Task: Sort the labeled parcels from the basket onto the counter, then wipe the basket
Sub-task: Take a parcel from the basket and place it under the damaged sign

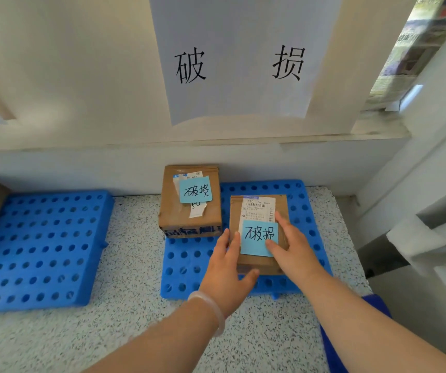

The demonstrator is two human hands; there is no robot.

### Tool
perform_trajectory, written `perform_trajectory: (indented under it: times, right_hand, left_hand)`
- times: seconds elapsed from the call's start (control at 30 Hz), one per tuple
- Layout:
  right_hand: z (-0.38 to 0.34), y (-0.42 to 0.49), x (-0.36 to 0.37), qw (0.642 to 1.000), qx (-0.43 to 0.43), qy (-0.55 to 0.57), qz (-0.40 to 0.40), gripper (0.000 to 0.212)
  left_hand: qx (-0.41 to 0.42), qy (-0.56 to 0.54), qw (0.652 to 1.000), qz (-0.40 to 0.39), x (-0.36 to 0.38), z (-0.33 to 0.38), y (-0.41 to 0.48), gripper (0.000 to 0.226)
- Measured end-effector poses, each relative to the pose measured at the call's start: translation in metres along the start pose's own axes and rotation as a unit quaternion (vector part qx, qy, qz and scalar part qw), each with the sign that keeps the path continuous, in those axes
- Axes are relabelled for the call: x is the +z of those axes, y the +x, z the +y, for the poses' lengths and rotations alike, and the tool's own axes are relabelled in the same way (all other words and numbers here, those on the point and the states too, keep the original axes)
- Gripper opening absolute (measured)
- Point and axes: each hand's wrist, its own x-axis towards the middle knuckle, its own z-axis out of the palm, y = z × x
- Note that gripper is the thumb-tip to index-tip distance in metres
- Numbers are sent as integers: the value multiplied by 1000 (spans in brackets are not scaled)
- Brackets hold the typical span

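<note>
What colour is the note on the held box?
The sticky note is light blue with black handwriting, seen in the head view.

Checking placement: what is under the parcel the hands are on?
A blue perforated pallet on the speckled counter. The parcel hides the patch directly beneath it.
</note>
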Motion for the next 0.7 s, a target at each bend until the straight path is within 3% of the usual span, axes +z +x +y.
perform_trajectory:
  times: [0.2,0.33,0.5,0.7]
  right_hand:
    - [6,14,11,997,9,-48,-61,80]
    - [7,-6,4,989,-22,-143,-29,84]
    - [38,-54,9,939,-159,-305,21,69]
    - [50,-64,21,895,-169,-412,1,86]
  left_hand:
    - [-6,68,997,-40,-1,-18,3,88]
    - [6,151,988,-37,-4,-19,0,87]
    - [75,241,968,-14,9,-34,-18,88]
    - [44,325,943,-64,5,-22,-20,91]
